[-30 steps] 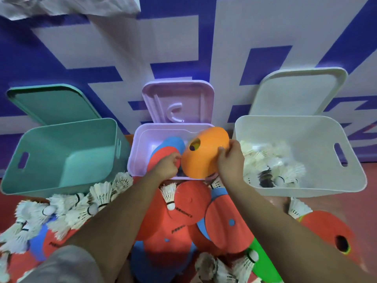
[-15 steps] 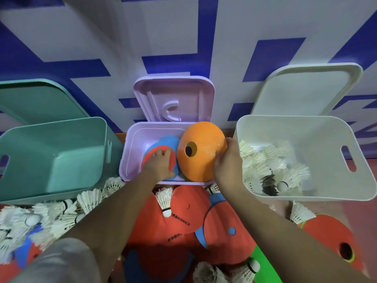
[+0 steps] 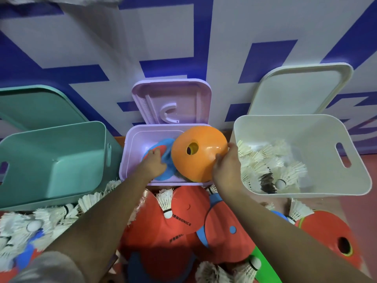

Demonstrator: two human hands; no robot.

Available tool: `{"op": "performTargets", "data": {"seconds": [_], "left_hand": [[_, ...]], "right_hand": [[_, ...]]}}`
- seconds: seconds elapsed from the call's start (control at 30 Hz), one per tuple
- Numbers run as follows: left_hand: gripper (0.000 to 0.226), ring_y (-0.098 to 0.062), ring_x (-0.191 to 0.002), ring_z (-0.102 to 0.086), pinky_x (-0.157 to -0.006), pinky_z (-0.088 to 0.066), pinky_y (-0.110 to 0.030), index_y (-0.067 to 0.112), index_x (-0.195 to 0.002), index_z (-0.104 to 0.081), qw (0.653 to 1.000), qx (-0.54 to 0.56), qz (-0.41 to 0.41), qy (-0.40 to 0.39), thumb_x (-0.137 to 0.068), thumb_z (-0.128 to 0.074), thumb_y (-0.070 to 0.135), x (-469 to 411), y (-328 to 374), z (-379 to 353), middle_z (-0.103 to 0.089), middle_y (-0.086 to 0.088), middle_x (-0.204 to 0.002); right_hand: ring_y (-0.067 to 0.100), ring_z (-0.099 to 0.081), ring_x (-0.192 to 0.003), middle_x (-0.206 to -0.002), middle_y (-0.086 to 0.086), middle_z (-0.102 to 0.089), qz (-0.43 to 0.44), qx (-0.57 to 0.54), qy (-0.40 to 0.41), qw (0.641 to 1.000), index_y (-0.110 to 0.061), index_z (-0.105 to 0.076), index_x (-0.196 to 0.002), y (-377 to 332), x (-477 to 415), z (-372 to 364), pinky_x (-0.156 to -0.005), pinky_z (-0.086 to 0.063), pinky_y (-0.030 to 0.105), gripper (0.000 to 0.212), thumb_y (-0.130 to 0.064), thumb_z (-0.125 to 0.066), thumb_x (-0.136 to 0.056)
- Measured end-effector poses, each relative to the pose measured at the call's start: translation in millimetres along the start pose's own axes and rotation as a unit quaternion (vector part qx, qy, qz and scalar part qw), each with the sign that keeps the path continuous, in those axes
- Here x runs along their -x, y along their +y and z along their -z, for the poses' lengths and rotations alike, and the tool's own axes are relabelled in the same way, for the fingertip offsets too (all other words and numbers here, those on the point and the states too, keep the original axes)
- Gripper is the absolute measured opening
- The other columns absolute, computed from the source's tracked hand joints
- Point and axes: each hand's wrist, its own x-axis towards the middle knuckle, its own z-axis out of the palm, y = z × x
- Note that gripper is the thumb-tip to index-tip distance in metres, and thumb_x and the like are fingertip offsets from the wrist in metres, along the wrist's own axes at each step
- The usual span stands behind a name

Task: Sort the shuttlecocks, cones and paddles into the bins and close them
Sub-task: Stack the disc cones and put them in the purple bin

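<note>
My right hand [image 3: 226, 168] grips the right rim of an orange cone [image 3: 199, 153] and holds it tilted over the right half of the lilac bin [image 3: 124, 160]. My left hand [image 3: 154, 162] is down inside that bin, fingers curled over a red cone [image 3: 161, 149] that lies on a blue cone [image 3: 166, 172]. The white bin [image 3: 306, 127] on the right holds several shuttlecocks [image 3: 285, 172]. An empty teal bin [image 3: 51, 160] stands at the left. Red paddles [image 3: 173, 231] lie under my forearms.
All three lids lean open against the blue and white wall: teal [image 3: 36, 105], lilac [image 3: 171, 103], white [image 3: 302, 88]. Loose shuttlecocks [image 3: 40, 219] pile at the lower left. A red cone [image 3: 330, 237] lies at the lower right, a green piece [image 3: 263, 262] beside it.
Both hands have moved forward and down. The left hand has sunk with the red cone into the lilac bin, and the orange cone now hangs lower over the bin's right side.
</note>
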Motion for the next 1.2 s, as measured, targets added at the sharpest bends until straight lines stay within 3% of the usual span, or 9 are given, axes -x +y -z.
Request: {"op": "performTargets", "data": {"seconds": [0.2, 0.37, 0.43, 0.53, 0.63, 0.77, 0.87, 1.0, 1.2], "left_hand": [[0.039, -0.037, -0.089, -0.061, -0.074, -0.055, -0.044, 0.012, -0.129, -0.039, 0.997, 0.056, 0.027, 0.055, -0.091, -0.041, 0.010, 17.3, -19.3, 19.8, -0.063, -0.019, -0.106], [0.062, -0.038, -0.098, -0.061, -0.074, -0.050, -0.036, 0.024, -0.148, -0.024, 0.997, 0.068, 0.012, 0.034, -0.091, -0.045, 0.010, 22.0, -9.8, 16.3, -0.058, -0.017, -0.123], [0.077, -0.036, -0.118, -0.055, -0.086, -0.048, -0.035, 0.028, -0.153, -0.017, 0.994, 0.098, -0.036, 0.017, -0.088, -0.057, 0.013, 22.0, -4.7, 8.3, -0.044, -0.011, -0.143], [0.091, -0.027, -0.139, -0.035, -0.109, -0.033, -0.033, 0.036, -0.153, -0.014, 0.995, 0.067, -0.074, -0.024, -0.083, -0.071, 0.030, 17.9, -0.8, -1.7, -0.030, -0.009, -0.154], [0.087, -0.029, -0.138, -0.034, -0.112, -0.030, -0.033, 0.043, -0.152, -0.006, 0.995, 0.032, -0.073, -0.064, -0.089, -0.065, 0.033, 14.9, 2.6, -6.1, -0.030, -0.013, -0.151], [0.084, -0.030, -0.140, -0.032, -0.113, -0.029, -0.033, 0.036, -0.154, 0.001, 0.994, 0.000, -0.072, -0.088, -0.093, -0.058, 0.030, 16.0, 6.1, -3.5, -0.024, -0.013, -0.155], [0.071, -0.029, -0.136, -0.038, -0.110, -0.032, -0.033, 0.013, -0.153, -0.020, 0.997, 0.020, -0.070, -0.033, -0.093, -0.057, 0.023, 32.9, 9.7, 13.0, -0.034, -0.012, -0.152], [0.037, -0.023, -0.111, -0.059, -0.096, -0.046, -0.031, 0.010, -0.128, -0.056, 0.984, 0.125, -0.065, 0.112, -0.091, -0.056, 0.014, 87.1, -0.1, 41.0, -0.054, -0.008, -0.128], [0.022, -0.018, -0.086, -0.062, -0.083, -0.051, -0.032, 0.016, -0.100, -0.067, 0.950, 0.213, -0.137, 0.180, -0.086, -0.053, 0.005, 176.4, -48.1, 35.3, -0.061, -0.001, -0.096]], "right_hand": [[0.031, -0.060, -0.100, -0.109, 0.012, -0.061, -0.054, -0.042, -0.040, 0.997, -0.008, -0.041, -0.132, -10.0, 5.7, -11.2, -0.070, -0.033, 0.027, 0.039, -0.007, -0.052, -0.095], [0.038, -0.054, -0.101, -0.106, 0.022, -0.059, -0.005, 0.081, -0.113, 0.990, 0.000, -0.052, -0.116, -13.6, 2.0, -33.1, -0.081, -0.041, 0.038, 0.032, 0.005, -0.047, -0.084], [0.039, -0.048, -0.103, -0.107, 0.022, -0.051, 0.056, 0.217, -0.123, 0.967, 0.001, -0.054, -0.106, -9.2, 0.8, -39.3, -0.088, -0.042, 0.038, 0.031, 0.008, -0.047, -0.076], [0.039, -0.051, -0.093, -0.110, 0.021, -0.052, 0.112, 0.316, -0.079, 0.939, 0.002, -0.053, -0.122, 2.8, -1.4, -44.1, -0.081, -0.047, 0.043, 0.050, 0.005, -0.058, -0.072], [0.037, -0.053, -0.086, -0.100, 0.016, -0.055, 0.178, 0.352, -0.082, 0.915, -0.006, -0.061, -0.101, 10.3, 3.6, -41.0, -0.072, -0.045, 0.041, 0.035, -0.009, -0.058, -0.066], [0.036, -0.051, -0.090, -0.098, 0.015, -0.055, 0.191, 0.323, -0.130, 0.918, -0.007, -0.058, -0.086, 9.9, 11.5, -32.8, -0.079, -0.044, 0.042, 0.033, -0.026, -0.035, -0.074], [0.037, -0.052, -0.102, -0.111, 0.018, -0.057, 0.189, 0.267, -0.131, 0.936, -0.003, -0.062, -0.101, 6.4, 19.5, -23.3, -0.093, -0.044, 0.044, 0.035, -0.028, -0.044, -0.085], [0.035, -0.053, -0.105, -0.111, 0.017, -0.057, 0.184, 0.203, -0.123, 0.954, -0.002, -0.062, -0.112, -6.4, 55.0, -8.0, -0.096, -0.045, 0.043, 0.038, -0.026, -0.048, -0.086], [0.037, -0.052, -0.101, -0.102, 0.018, -0.053, 0.156, 0.167, -0.137, 0.964, -0.001, -0.060, -0.101, -3.3, 132.4, -14.9, -0.093, -0.039, 0.041, 0.020, -0.016, -0.056, -0.088]]}}
